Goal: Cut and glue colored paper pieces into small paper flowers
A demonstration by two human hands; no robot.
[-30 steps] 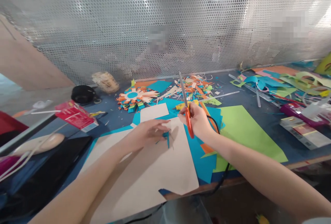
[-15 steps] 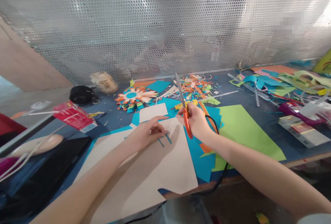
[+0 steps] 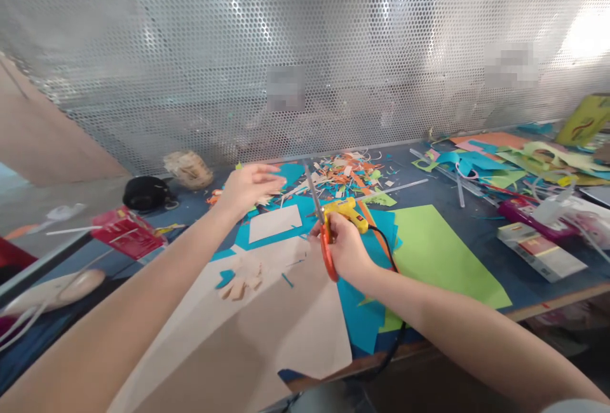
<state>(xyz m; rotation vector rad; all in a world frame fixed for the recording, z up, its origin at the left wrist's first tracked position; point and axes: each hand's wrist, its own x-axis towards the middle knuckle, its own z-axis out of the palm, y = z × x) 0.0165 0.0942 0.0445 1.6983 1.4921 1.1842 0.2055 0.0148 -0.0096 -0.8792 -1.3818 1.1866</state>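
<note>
My right hand [image 3: 347, 249] is wrapped round the orange handles of a pair of scissors [image 3: 328, 251], whose blades point up and away. My left hand [image 3: 252, 189], fingers stretched out, hovers over the layered paper flower, which it mostly hides; I see nothing held in it. Below, a small cream fringed paper piece [image 3: 245, 283] with a blue paper petal [image 3: 225, 278] beside it lies on a large cream sheet [image 3: 305, 318]. Thin blue paper strips [image 3: 287, 280] are scattered there. A small white card [image 3: 275, 223] rests on blue paper just past the sheet.
Behind my right hand lies a yellow glue gun [image 3: 350, 211]. Paper scraps [image 3: 350, 171] are heaped near a perforated metal screen [image 3: 333, 57]. Green paper [image 3: 443, 254], a cigarette-like box [image 3: 541, 251] and clear glue sticks [image 3: 395, 189] are to the right; a red carton [image 3: 126, 232] stands left.
My left hand has moved up and away from the cream sheet to the paper flower, leaving blue strips behind and uncovering the fringed piece. The scissors stay in my right hand; the view has shifted slightly.
</note>
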